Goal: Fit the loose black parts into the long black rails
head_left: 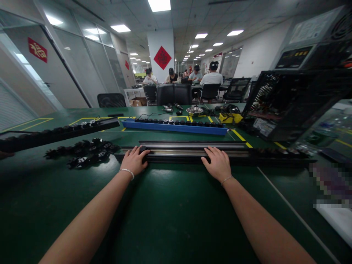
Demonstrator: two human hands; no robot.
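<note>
Left hand (pixel 135 160) (grasp indeterminable) and right hand (pixel 219 164), spread unclenched, rest on 1 black rail (pixel 176 158), presumably stiff and slick, best held by the edges beneath them.

Computer case (pixel 298 101) at right, yellow tray (pixel 230 120) near it; red sign (pixel 162 58) on white pillar (pixel 154 41).

On the bench (pixel 176 205), one long rail (pixel 176 158) lies crosswise before the person. The left hand (pixel 134 160) is on its left part, the right hand (pixel 218 161) more to the right. Left of the rail there is a pile of small parts (pixel 90 151). Behind the rail lies a loaded channel (pixel 176 127); behind this channel, a bowl (pixel 194 114). At right stands a computer case (pixel 294 106).
</note>
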